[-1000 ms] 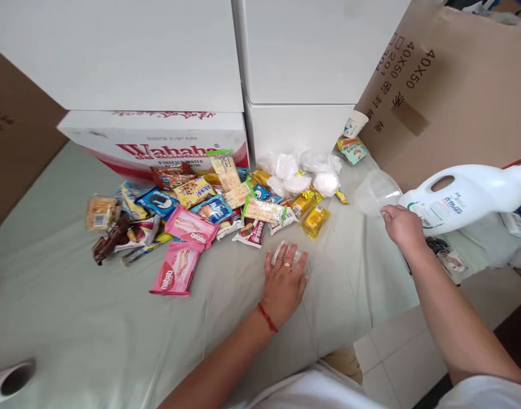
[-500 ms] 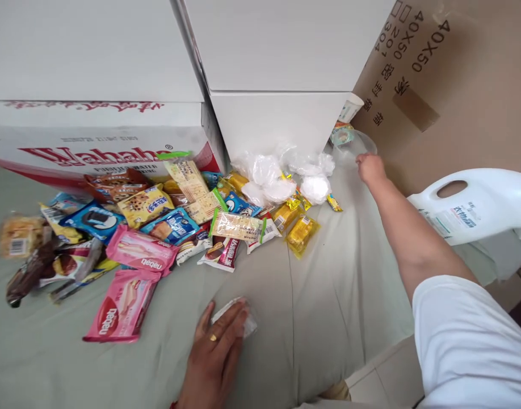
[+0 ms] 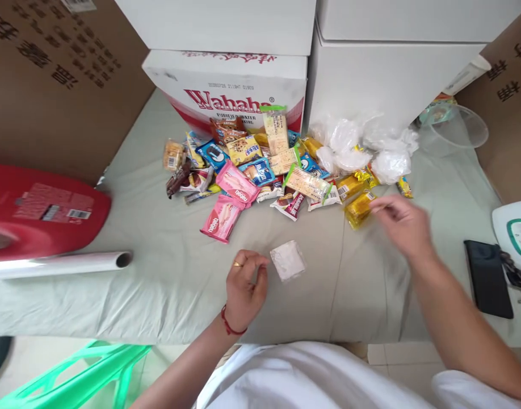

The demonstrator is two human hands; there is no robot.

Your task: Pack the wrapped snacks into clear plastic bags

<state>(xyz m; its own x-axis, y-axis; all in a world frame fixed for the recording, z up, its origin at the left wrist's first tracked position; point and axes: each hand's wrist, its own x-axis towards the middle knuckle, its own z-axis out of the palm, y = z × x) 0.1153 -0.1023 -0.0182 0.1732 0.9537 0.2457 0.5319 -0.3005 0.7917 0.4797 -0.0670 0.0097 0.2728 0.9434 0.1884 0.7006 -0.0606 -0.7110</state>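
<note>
My left hand [image 3: 246,287], loosely curled with nothing in it, rests on the cloth. Its fingertips are just beside a flat, square white packet in clear film [image 3: 288,261]. My right hand [image 3: 407,227], slightly blurred, hangs near a yellow-wrapped snack [image 3: 359,209]; its fingers look apart, and I see nothing held. Behind both hands lies a pile of wrapped snacks, among them pink wafer packs [image 3: 221,218], rice-cracker packs with green ends [image 3: 307,183] and a blue pack [image 3: 257,171]. White round items in clear bags [image 3: 391,166] sit right of the pile.
A clear plastic tub [image 3: 460,133] lies at the back right. White cartons [image 3: 260,76] stand behind the pile. On the left are a red jug [image 3: 85,199] and a white roll [image 3: 73,264]; on the right, a black phone [image 3: 488,278]. A green stool [image 3: 85,375] stands below the edge.
The view has swung left and pulled back. My left hand has come off the white packet, uncovering it. My right hand has left the clear tub and come back toward the yellow snacks.
</note>
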